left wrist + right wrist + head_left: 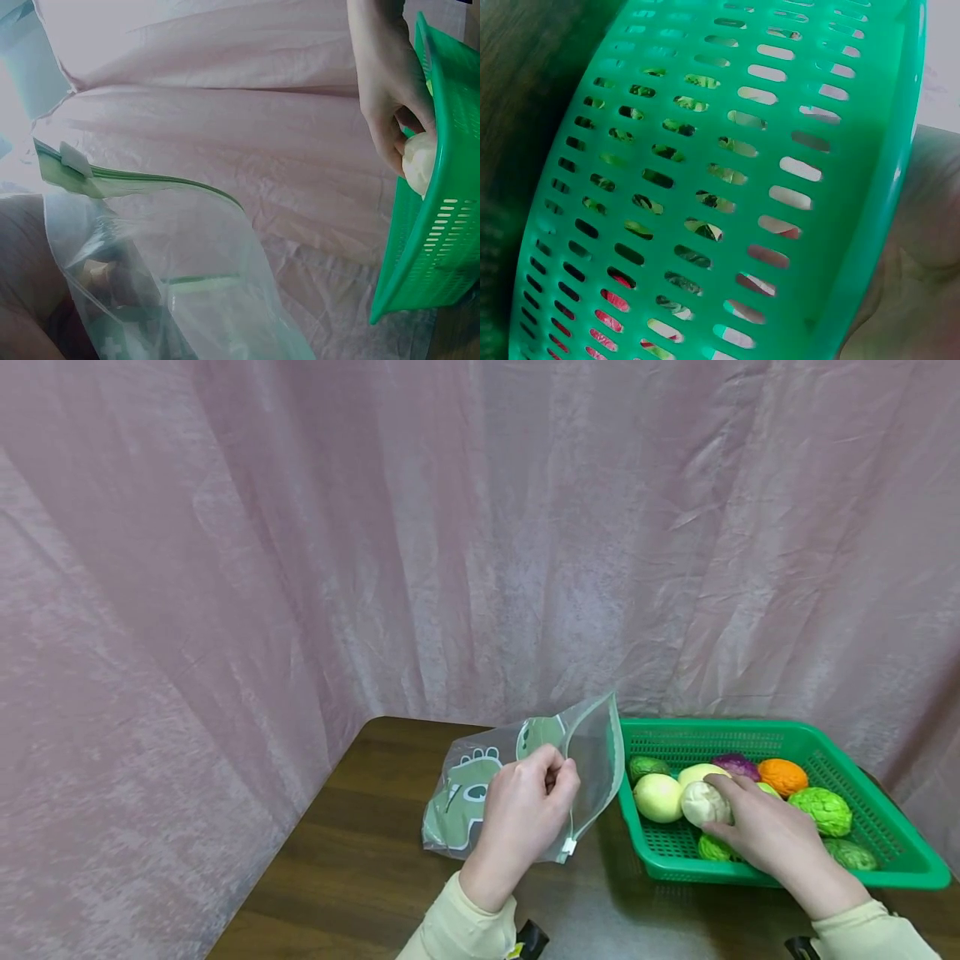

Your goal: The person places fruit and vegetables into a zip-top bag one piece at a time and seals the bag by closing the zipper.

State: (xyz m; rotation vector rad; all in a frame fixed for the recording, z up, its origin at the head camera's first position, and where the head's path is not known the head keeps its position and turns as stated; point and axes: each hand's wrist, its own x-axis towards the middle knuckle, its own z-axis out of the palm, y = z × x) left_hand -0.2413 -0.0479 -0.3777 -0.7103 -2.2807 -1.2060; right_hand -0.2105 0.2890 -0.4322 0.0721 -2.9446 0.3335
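Note:
My left hand [528, 797] pinches the edge of a clear zip bag [459, 793] printed with a green cartoon figure. The bag's green-edged mouth gapes toward the right, with a white slider [569, 846] at its lower end. Inside the green basket [892, 835], my right hand [780, 835] holds a small white cabbage [703, 804] between thumb and fingers. In the left wrist view the same cabbage [420, 163] shows at the basket's rim. The right wrist view has mostly the perforated basket wall [855, 172], with part of the right hand [930, 240] behind it.
Around the held cabbage lie a pale round vegetable [657, 798], a purple one [737, 766], an orange one [783, 776], a green cabbage [821, 811] and a striped green one [850, 853]. Beneath is a brown wooden table [337, 852]; a pink curtain [450, 543] hangs behind.

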